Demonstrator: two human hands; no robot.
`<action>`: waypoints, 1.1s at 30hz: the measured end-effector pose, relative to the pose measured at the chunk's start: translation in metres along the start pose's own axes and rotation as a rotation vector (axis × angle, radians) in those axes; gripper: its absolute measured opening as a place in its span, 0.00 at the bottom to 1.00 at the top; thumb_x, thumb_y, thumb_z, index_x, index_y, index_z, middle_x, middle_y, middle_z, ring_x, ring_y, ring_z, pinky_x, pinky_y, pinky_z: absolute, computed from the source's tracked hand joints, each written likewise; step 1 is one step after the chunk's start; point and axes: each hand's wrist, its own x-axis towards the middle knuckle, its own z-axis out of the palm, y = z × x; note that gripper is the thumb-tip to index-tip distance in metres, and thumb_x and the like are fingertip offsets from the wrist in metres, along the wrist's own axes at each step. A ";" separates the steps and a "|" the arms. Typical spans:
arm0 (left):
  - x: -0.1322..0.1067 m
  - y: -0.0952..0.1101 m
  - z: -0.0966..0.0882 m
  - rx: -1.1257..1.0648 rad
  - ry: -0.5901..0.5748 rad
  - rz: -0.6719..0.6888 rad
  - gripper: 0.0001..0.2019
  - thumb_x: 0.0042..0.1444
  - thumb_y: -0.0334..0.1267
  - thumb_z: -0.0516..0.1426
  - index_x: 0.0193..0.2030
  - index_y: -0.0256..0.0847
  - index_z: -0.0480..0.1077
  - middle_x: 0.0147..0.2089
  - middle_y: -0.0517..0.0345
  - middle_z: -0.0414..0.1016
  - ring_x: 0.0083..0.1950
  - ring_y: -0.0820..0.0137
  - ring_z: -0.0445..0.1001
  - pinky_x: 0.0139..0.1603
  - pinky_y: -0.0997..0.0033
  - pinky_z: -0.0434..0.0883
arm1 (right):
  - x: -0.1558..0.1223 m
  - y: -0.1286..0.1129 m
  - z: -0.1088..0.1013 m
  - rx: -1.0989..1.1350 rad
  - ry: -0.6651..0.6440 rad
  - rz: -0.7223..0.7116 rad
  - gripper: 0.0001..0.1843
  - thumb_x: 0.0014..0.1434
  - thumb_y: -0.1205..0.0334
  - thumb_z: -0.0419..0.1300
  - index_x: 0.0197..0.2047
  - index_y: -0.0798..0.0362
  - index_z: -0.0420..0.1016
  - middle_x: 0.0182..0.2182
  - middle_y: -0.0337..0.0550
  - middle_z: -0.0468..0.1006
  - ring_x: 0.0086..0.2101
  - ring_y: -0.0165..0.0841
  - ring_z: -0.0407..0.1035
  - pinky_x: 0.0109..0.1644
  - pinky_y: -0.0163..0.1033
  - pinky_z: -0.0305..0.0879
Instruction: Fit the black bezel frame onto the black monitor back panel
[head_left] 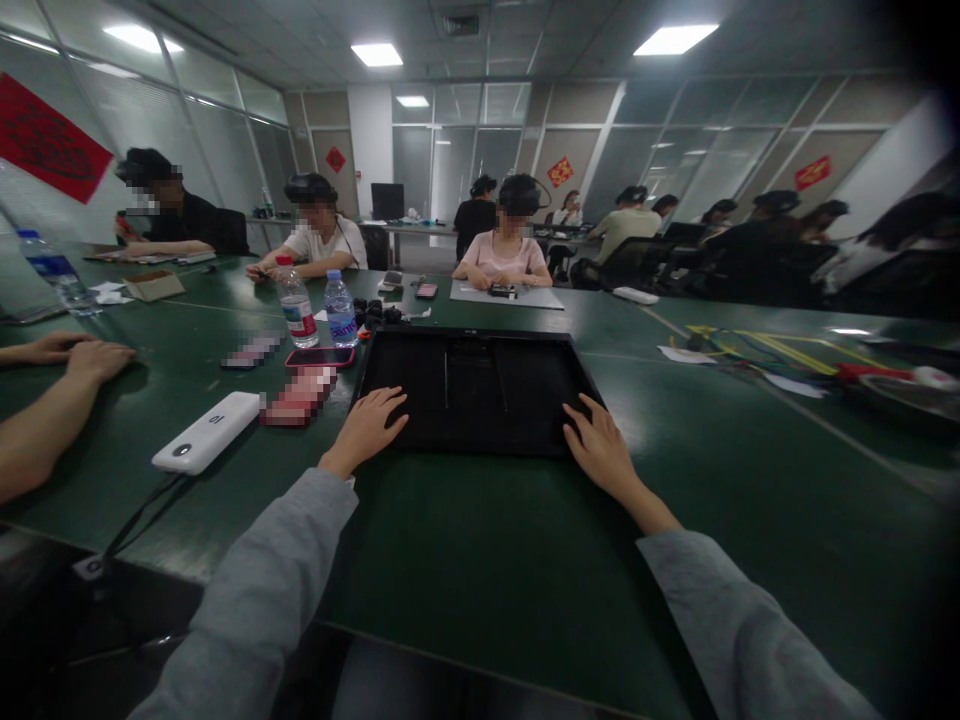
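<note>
A black, shallow, tray-like rectangular panel (480, 425) with a raised rim lies flat on the green table in front of me. Thin upright lines and a recessed part show in its middle; whether it is a screen casing I cannot tell. Over its near left corner rests my left hand (371, 425), fingers spread and reaching onto the inside. My right hand (600, 440) lies across the right edge near the front corner, its fingers also apart. Neither hand is closed round anything.
A white power bank (210, 432) with a dark strap, a pink-edged phone (320, 357) and two bottles, one red-capped (298, 308) and one blue-capped (340, 306), stand left. Another person's hands (90, 358) rest farther left. Coloured cables (772, 350) lie right. People sit opposite.
</note>
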 end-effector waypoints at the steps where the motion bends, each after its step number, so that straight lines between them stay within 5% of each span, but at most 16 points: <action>1: 0.000 0.000 0.000 -0.001 0.003 0.002 0.23 0.70 0.47 0.52 0.68 0.46 0.69 0.73 0.52 0.66 0.74 0.56 0.63 0.73 0.47 0.62 | 0.000 0.000 0.000 0.004 -0.002 -0.001 0.30 0.72 0.50 0.45 0.69 0.55 0.69 0.68 0.59 0.64 0.66 0.52 0.61 0.65 0.62 0.66; 8: 0.000 -0.001 0.001 -0.007 0.007 0.012 0.23 0.70 0.47 0.52 0.68 0.44 0.69 0.73 0.51 0.67 0.73 0.56 0.63 0.72 0.47 0.63 | 0.002 -0.001 -0.001 0.062 -0.014 0.012 0.43 0.72 0.50 0.45 0.80 0.61 0.32 0.62 0.60 0.73 0.58 0.51 0.70 0.58 0.61 0.71; 10: 0.000 -0.001 0.001 -0.003 0.009 0.011 0.23 0.70 0.47 0.53 0.68 0.45 0.69 0.73 0.51 0.67 0.73 0.56 0.63 0.72 0.47 0.63 | 0.002 -0.001 -0.001 0.055 -0.010 0.001 0.41 0.72 0.50 0.45 0.80 0.59 0.37 0.63 0.60 0.73 0.59 0.51 0.70 0.59 0.60 0.71; 14: 0.000 0.001 -0.001 0.012 0.008 0.006 0.23 0.70 0.47 0.52 0.68 0.44 0.69 0.73 0.51 0.67 0.73 0.56 0.63 0.72 0.47 0.63 | 0.001 0.000 0.000 0.008 -0.055 -0.027 0.30 0.73 0.52 0.43 0.70 0.52 0.67 0.63 0.55 0.72 0.61 0.49 0.67 0.61 0.59 0.70; 18: -0.001 0.003 -0.002 0.014 0.006 0.004 0.23 0.70 0.47 0.52 0.68 0.43 0.69 0.73 0.50 0.67 0.73 0.56 0.63 0.72 0.46 0.64 | 0.000 0.000 0.000 -0.001 -0.026 -0.007 0.29 0.72 0.51 0.44 0.68 0.53 0.69 0.67 0.56 0.67 0.64 0.50 0.63 0.63 0.61 0.68; 21: -0.001 0.002 -0.002 -0.002 0.005 0.006 0.22 0.70 0.47 0.53 0.67 0.46 0.69 0.73 0.51 0.67 0.73 0.57 0.63 0.72 0.47 0.63 | 0.001 0.000 0.000 0.033 0.002 -0.013 0.33 0.72 0.51 0.44 0.75 0.55 0.58 0.67 0.59 0.66 0.65 0.51 0.62 0.64 0.62 0.67; 26: 0.000 0.002 -0.003 -0.047 0.059 0.020 0.19 0.70 0.42 0.52 0.63 0.46 0.73 0.68 0.52 0.72 0.69 0.59 0.68 0.70 0.49 0.65 | 0.001 -0.002 -0.002 0.129 -0.009 0.021 0.46 0.71 0.48 0.45 0.80 0.61 0.26 0.63 0.61 0.72 0.59 0.51 0.70 0.58 0.62 0.72; 28: 0.000 0.003 -0.005 -0.053 0.110 0.001 0.18 0.70 0.40 0.52 0.61 0.46 0.75 0.66 0.51 0.75 0.67 0.59 0.71 0.69 0.50 0.67 | 0.001 -0.003 -0.002 0.118 -0.031 0.015 0.42 0.71 0.49 0.45 0.80 0.59 0.34 0.63 0.60 0.72 0.61 0.51 0.68 0.59 0.61 0.71; 31: 0.000 0.004 -0.008 -0.043 0.201 -0.060 0.17 0.69 0.38 0.51 0.58 0.46 0.76 0.63 0.51 0.76 0.65 0.58 0.71 0.67 0.49 0.67 | 0.002 -0.002 -0.002 0.093 -0.063 -0.014 0.32 0.71 0.51 0.44 0.73 0.53 0.61 0.64 0.57 0.71 0.62 0.50 0.66 0.61 0.61 0.70; 33: 0.000 0.002 -0.010 -0.035 0.260 -0.111 0.17 0.69 0.37 0.51 0.58 0.46 0.76 0.63 0.50 0.76 0.65 0.56 0.71 0.67 0.49 0.68 | 0.005 0.002 -0.004 0.119 -0.024 -0.034 0.28 0.71 0.53 0.45 0.69 0.53 0.68 0.62 0.56 0.73 0.62 0.49 0.66 0.63 0.61 0.67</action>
